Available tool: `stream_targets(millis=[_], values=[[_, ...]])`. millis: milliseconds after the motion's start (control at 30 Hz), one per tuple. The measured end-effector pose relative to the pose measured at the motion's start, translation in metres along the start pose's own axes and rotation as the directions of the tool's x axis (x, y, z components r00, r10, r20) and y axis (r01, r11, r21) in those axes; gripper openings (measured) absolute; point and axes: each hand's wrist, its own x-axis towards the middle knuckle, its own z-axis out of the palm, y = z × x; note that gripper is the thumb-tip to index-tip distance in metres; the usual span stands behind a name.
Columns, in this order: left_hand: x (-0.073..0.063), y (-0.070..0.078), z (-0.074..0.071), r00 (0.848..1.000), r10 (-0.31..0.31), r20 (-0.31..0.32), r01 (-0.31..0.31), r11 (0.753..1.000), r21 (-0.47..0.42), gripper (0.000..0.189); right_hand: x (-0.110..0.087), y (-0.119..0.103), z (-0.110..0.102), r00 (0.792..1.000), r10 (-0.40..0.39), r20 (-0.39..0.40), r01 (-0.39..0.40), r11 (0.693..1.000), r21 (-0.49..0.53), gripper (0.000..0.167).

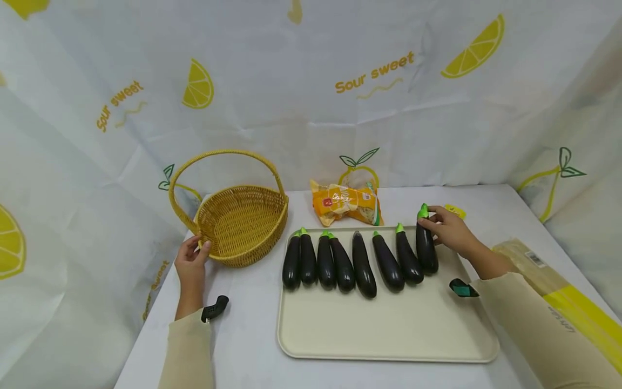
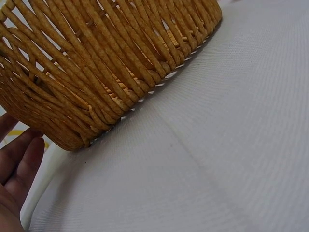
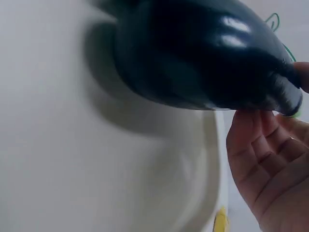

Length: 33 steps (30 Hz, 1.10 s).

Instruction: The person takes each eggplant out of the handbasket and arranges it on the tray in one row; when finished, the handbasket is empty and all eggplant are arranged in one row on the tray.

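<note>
Head view, step: the right hand (image 1: 449, 229) has its fingers curled round the stalk end of the rightmost eggplant (image 1: 426, 246), at the far right of a row of eight on the tray (image 1: 389, 329); this looks like the start of a pick-up, with the fruit's rounded end still down on the tray
Head view, other hand: the left hand (image 1: 191, 259) rests with relaxed fingers against the near rim of the basket (image 1: 240, 221), seemingly steadying it, holding nothing
Head view, next move: judged from here, the eggplant needs lifting clear of its neighbour (image 1: 407, 258), which lies touching it, then carrying leftward over the whole row toward the basket
Head view, surroundings: a snack bag (image 1: 346, 202) lies on the tabletop (image 1: 243, 335) behind the tray, between basket and right hand; a yellow-edged packet (image 1: 559, 292) lies at the right edge; the basket's tall handle (image 1: 221, 156) arches over its mouth and could catch a load coming in high
Left wrist view: fingers (image 2: 21, 166) lie straight just beside the woven wall (image 2: 96, 72); white cloth beneath
Right wrist view: the dark glossy eggplant (image 3: 203, 58) fills the frame above the tray floor (image 3: 72, 159); fingertips pinch its far end, palm (image 3: 270, 164) open below
</note>
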Motion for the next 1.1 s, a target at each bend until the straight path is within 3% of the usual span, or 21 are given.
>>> stream_targets(millis=[233,433,633,900,1100], values=[[-0.002,0.0,-0.003,1.0,-0.014,-0.003,0.014,1.0,0.023,0.041,0.005,0.003,0.018,0.991,0.089,0.104,-0.08,0.993,-0.086,0.073],[-0.002,0.003,-0.006,0.999,-0.03,0.01,0.03,0.999,0.028,0.044,0.003,0.005,0.027,0.982,0.1,0.157,-0.078,0.987,-0.143,0.068],[-0.003,0.004,-0.008,1.0,-0.028,0.0,0.028,1.0,0.014,0.044,0.0,0.006,0.031,0.987,0.103,0.127,-0.076,0.976,-0.204,0.067],[-0.003,0.004,-0.01,1.0,-0.031,0.007,0.03,0.999,0.035,0.045,0.0,0.008,0.03,0.991,0.097,0.089,-0.076,0.974,-0.212,0.067],[-0.002,0.002,-0.013,1.0,-0.013,-0.003,0.013,0.998,0.057,0.044,-0.002,0.006,0.029,0.998,0.031,0.06,-0.017,0.978,-0.207,0.058]])
